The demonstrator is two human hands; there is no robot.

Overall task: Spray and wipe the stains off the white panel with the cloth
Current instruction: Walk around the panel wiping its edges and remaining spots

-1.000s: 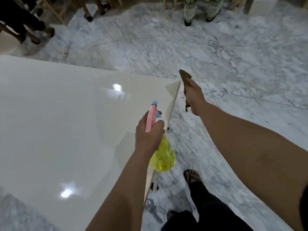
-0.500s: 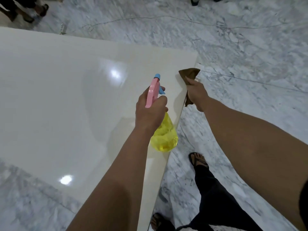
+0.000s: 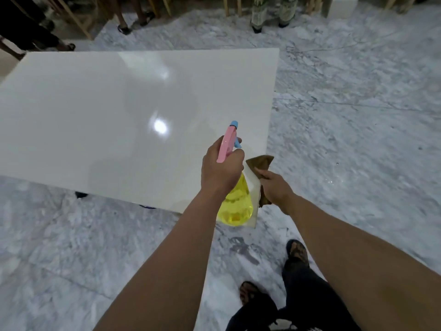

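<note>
A left hand (image 3: 220,169) grips a spray bottle (image 3: 235,201) over a white panel (image 3: 119,120); the right hand's (image 3: 275,189) fingers pinch a brown cloth (image 3: 260,162).

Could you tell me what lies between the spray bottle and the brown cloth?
In the head view, only a bare near-corner strip of the white panel shows between the spray bottle and the cloth.

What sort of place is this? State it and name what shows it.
Probably a stone or tile showroom or workshop, though that is a guess. The grey-veined marble floor fills the room, a large glossy white panel lies raised just above it, and wooden frame legs stand along the far edge.
</note>
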